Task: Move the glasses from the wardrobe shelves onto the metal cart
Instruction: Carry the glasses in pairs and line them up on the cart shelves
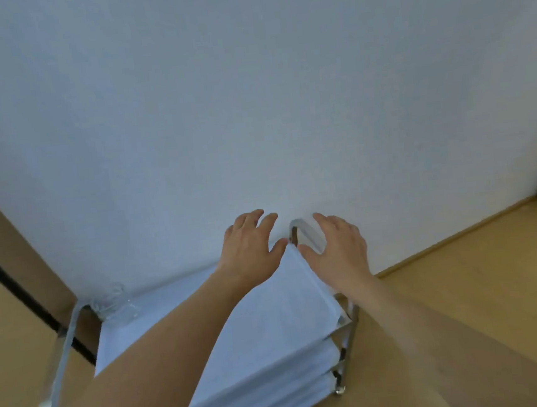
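Note:
The metal cart (59, 364) stands against a white wall, its tiers covered in white cloth (280, 304). Clear glasses (114, 305) sit on the top tier at its far left corner. My left hand (248, 248) hovers open over the far right end of the top tier, fingers spread. My right hand (337, 246) is open beside the cart's right chrome handle (302, 232), thumb near the cloth edge. Neither hand holds anything. No wardrobe is in view.
A white wall (251, 106) fills the upper view. Wooden floor (481, 281) lies to the right. A brown panel with a dark strip (16, 286) stands at the left beside the cart.

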The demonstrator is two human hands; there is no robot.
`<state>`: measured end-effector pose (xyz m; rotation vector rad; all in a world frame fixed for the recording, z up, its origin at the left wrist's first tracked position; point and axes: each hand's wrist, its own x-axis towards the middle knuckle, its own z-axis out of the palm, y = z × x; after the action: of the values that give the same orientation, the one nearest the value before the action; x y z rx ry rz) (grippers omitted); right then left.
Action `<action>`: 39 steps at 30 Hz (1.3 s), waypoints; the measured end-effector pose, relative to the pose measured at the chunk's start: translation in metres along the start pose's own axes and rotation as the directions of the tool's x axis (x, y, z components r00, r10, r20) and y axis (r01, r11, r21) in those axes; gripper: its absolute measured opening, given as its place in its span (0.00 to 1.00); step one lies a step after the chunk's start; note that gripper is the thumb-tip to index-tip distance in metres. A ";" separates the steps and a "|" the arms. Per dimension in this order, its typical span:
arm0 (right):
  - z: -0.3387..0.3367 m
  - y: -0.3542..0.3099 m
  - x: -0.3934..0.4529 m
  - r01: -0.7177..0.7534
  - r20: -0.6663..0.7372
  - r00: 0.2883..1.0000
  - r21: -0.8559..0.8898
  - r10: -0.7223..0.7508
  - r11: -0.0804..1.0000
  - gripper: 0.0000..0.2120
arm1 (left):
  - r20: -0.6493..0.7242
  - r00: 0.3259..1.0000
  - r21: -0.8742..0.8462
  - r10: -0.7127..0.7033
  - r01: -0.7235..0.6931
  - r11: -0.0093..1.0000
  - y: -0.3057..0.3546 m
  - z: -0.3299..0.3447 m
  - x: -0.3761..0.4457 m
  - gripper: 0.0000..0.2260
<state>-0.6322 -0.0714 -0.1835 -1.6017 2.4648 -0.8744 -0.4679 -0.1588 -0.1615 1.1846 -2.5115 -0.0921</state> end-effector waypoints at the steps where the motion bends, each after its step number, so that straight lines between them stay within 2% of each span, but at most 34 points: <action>1: -0.009 0.008 0.007 -0.031 -0.022 0.999 -0.010 0.031 0.999 0.34 | 0.004 0.999 -0.009 0.041 -0.041 0.999 0.009 0.002 0.017 0.26; 4: -0.037 0.036 0.023 -0.138 -0.102 0.986 -0.026 0.134 0.990 0.34 | 0.023 0.985 -0.047 0.173 -0.172 0.984 0.039 0.008 0.065 0.27; 8: -0.078 0.072 0.033 -0.290 -0.244 0.931 -0.042 0.272 0.956 0.34 | 0.038 0.932 -0.082 0.359 -0.355 0.931 0.089 0.016 0.124 0.27; 13: -0.121 0.118 0.023 -0.492 -0.384 0.814 -0.058 0.435 0.869 0.34 | 0.018 0.834 -0.207 0.552 -0.537 0.818 0.168 0.029 0.166 0.27; 19: -0.160 0.163 -0.011 -0.658 -0.502 0.672 -0.068 0.544 0.750 0.35 | 0.006 0.691 -0.323 0.723 -0.683 0.655 0.259 0.055 0.179 0.27; 27: -0.222 0.231 -0.057 -0.790 -0.612 0.514 -0.064 0.602 0.609 0.34 | -0.031 0.506 -0.421 0.862 -0.789 0.448 0.388 0.085 0.180 0.27; 30: -0.249 0.270 -0.064 -0.818 -0.642 0.460 -0.038 0.613 0.574 0.34 | -0.055 0.459 -0.432 0.886 -0.811 0.394 0.443 0.094 0.185 0.27; 39: -0.349 0.409 -0.051 -0.802 -0.684 0.413 0.039 0.601 0.596 0.32 | -0.063 0.409 -0.377 0.911 -0.855 0.358 0.612 0.123 0.224 0.28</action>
<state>-1.0680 0.2388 -0.1076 -0.0029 3.3953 -0.9953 -1.0904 0.0551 -0.0826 -0.4804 -2.7359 -0.3432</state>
